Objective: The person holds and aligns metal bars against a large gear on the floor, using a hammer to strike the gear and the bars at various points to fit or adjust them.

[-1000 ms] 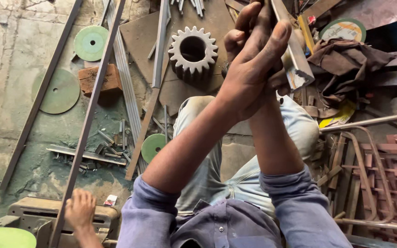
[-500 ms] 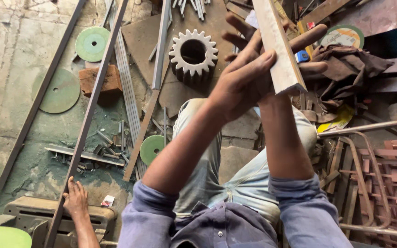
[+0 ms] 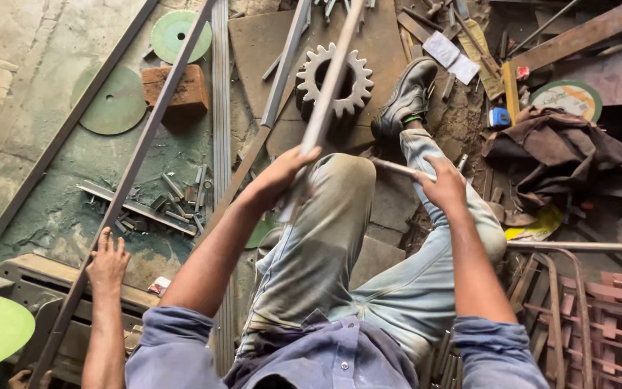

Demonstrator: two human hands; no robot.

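I sit with my knees up in pale jeans. My left hand (image 3: 288, 171) is closed around a long pale metal bar (image 3: 334, 79), which slants from my left knee up over a big toothed gear (image 3: 311, 72). My right hand (image 3: 443, 184) is down by my right leg, its fingers closed on a thin metal rod (image 3: 396, 168) that lies across between my knees. Whether the rod joins the long bar is hidden by my leg. My black shoe (image 3: 404, 97) rests beside the gear.
Another person's hand (image 3: 106, 261) rests on a long dark steel bar (image 3: 142, 160) at lower left. On the floor lie green discs (image 3: 113, 101), a brick (image 3: 174, 86), small steel offcuts (image 3: 160, 205), a brown cloth (image 3: 556, 144) and rusty metal frames (image 3: 592, 317).
My hands were raised together near the camera around a flat metal piece. They have since dropped and parted: the left holds the long bar, the right grips the thin rod.
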